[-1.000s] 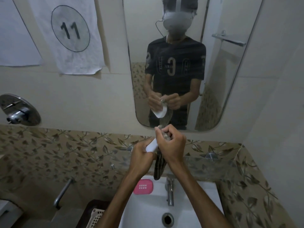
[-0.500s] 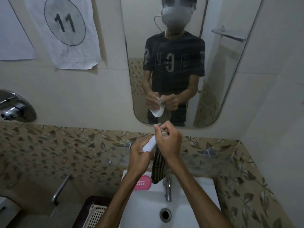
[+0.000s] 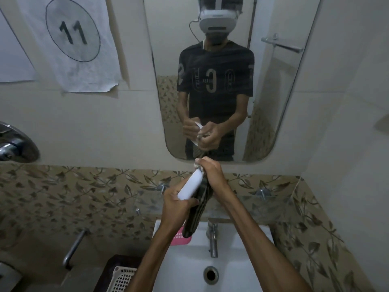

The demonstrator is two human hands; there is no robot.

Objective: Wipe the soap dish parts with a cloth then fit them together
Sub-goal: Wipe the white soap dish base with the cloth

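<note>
Above the sink (image 3: pixel 242 277), the left hand (image 3: pixel 176 204) grips the lower end of the white soap dish part (image 3: pixel 190 185) while the right hand (image 3: pixel 212 172) pinches the striped cloth (image 3: pixel 196 213) against its top. The left hold looks shallow, though dim light hides the fingers, so a hard wipe could knock the part into the basin. The cloth's hanging tail could drag the pink part (image 3: pixel 182 238), 1 piece lying on the sink's back ledge beside the tap (image 3: pixel 212 237).

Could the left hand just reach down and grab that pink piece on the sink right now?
Probably not yet. The left hand grips the white soap dish part, so its fingers are taken. The pink part lies just below on the sink rim, partly behind the hanging cloth.
</note>
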